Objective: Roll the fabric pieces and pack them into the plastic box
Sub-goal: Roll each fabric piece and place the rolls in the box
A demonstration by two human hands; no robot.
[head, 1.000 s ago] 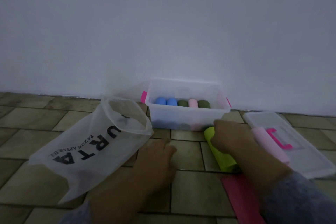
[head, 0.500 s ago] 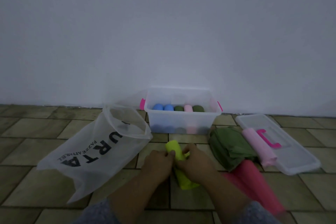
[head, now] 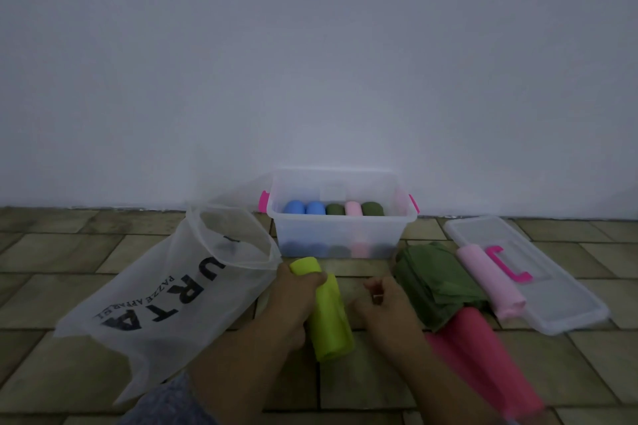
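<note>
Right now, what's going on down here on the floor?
A person is packing fabric rolls. The left hand grips a yellow-green roll; the right hand is just beside it. The plastic box already holds five rolls. A green fabric, a light pink roll on the lid and a darker pink roll are still outside.
</note>
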